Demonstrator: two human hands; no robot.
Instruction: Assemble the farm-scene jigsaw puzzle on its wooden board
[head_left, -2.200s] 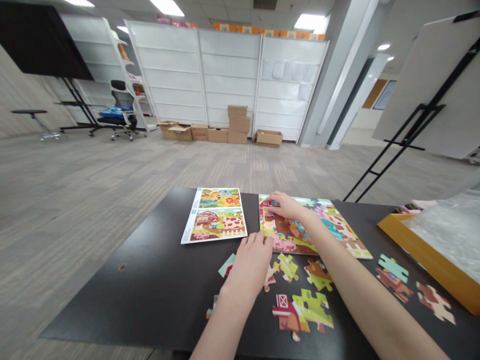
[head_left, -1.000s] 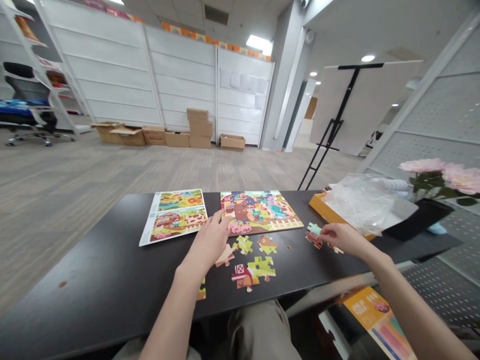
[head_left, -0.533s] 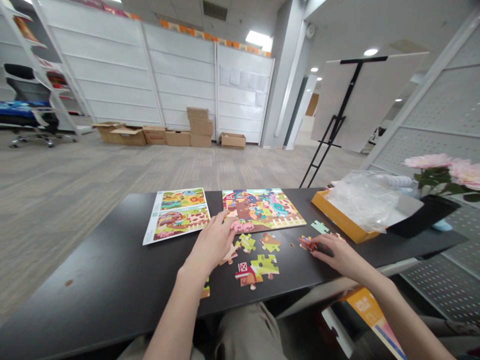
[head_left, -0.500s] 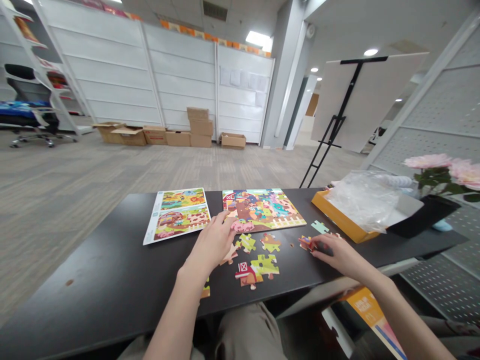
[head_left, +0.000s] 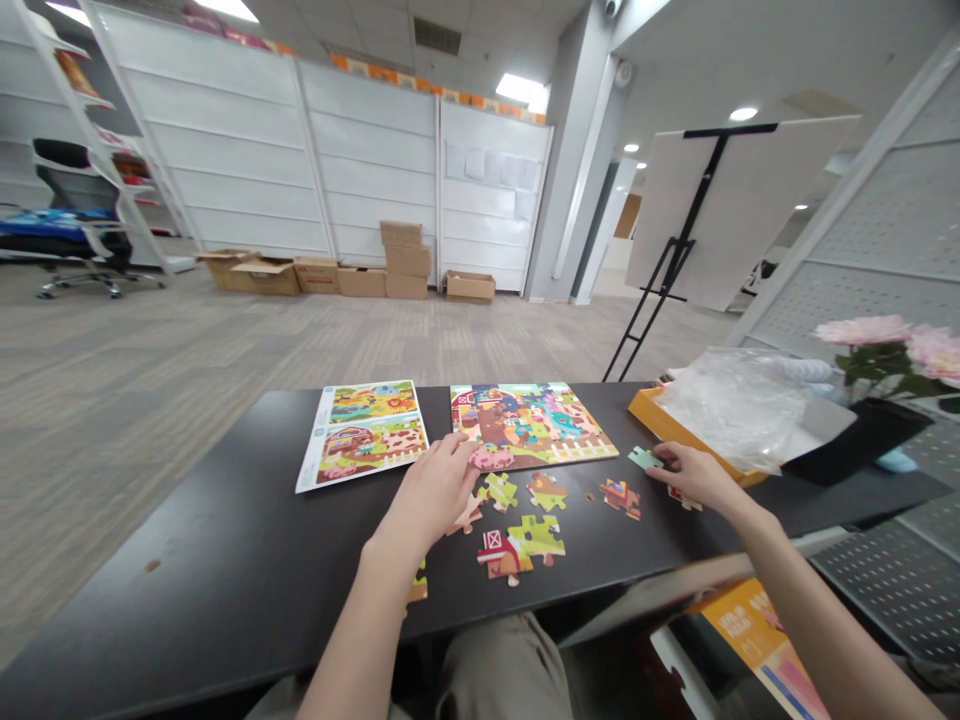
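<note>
A colourful farm puzzle (head_left: 547, 425) lies on the black table, partly filled with pieces. My left hand (head_left: 439, 485) rests at its lower left corner, fingers close together; what is under them is hidden. At the right, my right hand (head_left: 690, 475) has thumb and fingers pinched at the edge of a pale green piece (head_left: 644, 458). Loose pieces lie in front of the puzzle: a red and orange one (head_left: 621, 498), a green and brown one (head_left: 547, 492), a green one (head_left: 501, 490), and a joined red barn and green group (head_left: 521, 548).
A printed picture sheet (head_left: 367, 435) lies left of the puzzle. An orange box (head_left: 694, 440) with clear plastic stands at the right, beside a black pot (head_left: 859, 440) of pink flowers. Another piece (head_left: 684, 499) is partly under my right hand. The table's front edge is near my knees.
My right hand has moved right and away from the red and orange piece, onto the pale green piece. My left hand stays by the puzzle's corner. The view has shifted slightly.
</note>
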